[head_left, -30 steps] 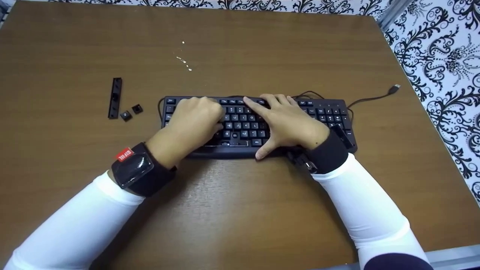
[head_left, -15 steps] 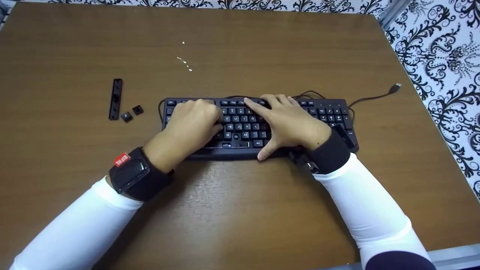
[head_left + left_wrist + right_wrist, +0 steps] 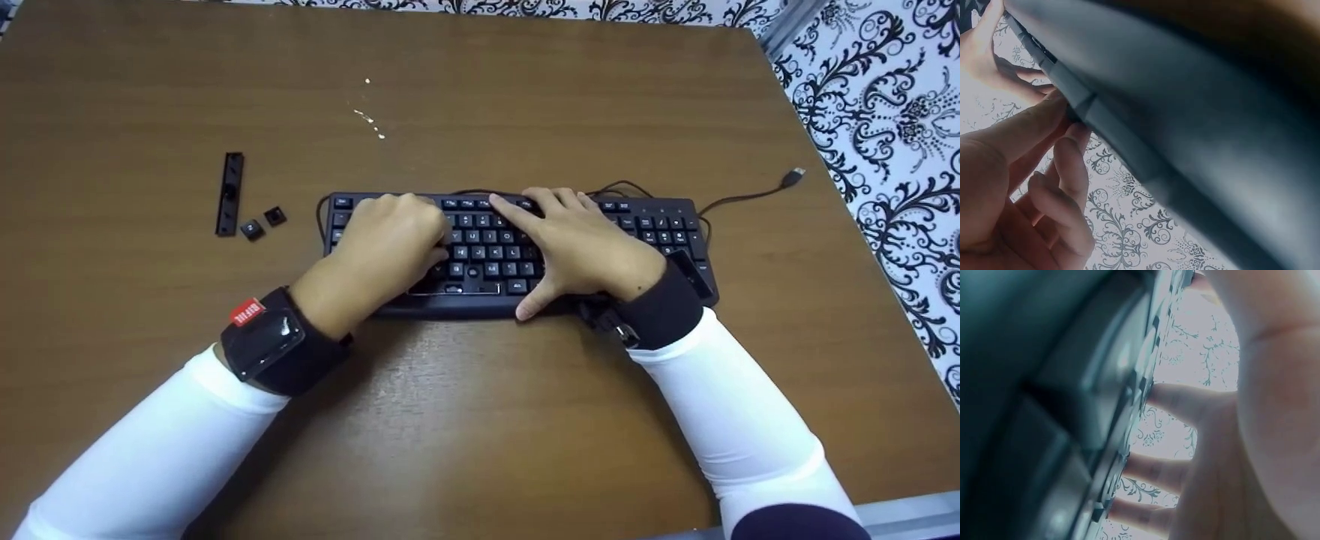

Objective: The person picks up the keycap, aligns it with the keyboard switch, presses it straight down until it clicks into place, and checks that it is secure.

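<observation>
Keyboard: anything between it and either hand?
Nothing visible. The right hand is spread on the keyboard, and the left hand pinches a dark piece, likely a keycap, at the keyboard's face. The two loose keycaps and black strip lie left of the keyboard, clear of both hands.

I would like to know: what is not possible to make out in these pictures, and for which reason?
Keys under the left hand and right hand: head view, covered by those hands.
What the dark piece pinched by the left hand is: left wrist view, mostly hidden by that hand.
Part of the cable: head view, hidden by the keyboard.
Key markings: right wrist view, blurred.
</observation>
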`<state>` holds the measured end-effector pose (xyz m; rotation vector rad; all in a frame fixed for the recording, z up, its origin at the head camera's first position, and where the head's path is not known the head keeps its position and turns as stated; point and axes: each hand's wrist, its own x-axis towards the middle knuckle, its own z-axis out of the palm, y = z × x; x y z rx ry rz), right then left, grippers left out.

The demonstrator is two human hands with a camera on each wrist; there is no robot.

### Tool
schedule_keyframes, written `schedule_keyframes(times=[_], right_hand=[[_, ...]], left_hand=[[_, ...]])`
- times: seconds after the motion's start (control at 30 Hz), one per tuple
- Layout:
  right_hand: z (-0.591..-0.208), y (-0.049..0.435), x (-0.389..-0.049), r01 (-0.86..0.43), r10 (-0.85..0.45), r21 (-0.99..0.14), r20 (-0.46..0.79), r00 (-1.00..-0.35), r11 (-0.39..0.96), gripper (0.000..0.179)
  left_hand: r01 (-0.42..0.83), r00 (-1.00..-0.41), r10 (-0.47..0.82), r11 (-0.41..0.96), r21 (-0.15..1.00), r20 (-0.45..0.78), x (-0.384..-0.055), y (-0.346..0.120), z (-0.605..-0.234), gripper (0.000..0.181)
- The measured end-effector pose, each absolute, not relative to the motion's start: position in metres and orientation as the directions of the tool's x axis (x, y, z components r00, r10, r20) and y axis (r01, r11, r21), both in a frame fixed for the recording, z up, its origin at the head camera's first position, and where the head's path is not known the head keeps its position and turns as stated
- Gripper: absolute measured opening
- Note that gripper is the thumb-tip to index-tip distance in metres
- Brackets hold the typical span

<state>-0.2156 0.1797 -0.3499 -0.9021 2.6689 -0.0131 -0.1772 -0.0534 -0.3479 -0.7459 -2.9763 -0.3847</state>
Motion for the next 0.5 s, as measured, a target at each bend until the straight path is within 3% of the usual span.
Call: schedule_keyframes(times=[0.23,0.5], right_hand=[[-0.3526,0.1814,-0.2141,-0.591,-0.594,-0.112,-0.297,-0.747,0.799,0.14],[-0.3489,0.1801,-0.2145,-0.587,-0.591,-0.112,-0.293,-0.751,0.802,0.14]], left_hand=[[0.424,-0.906,0.416,0.876,0.23,0.086,-0.1753,-0.0509,-0.3511,0.014],[0.45,-0.893,0.439,0.862,0.232,0.099,-0.1742,-0.0533,-0.3476,0.018]])
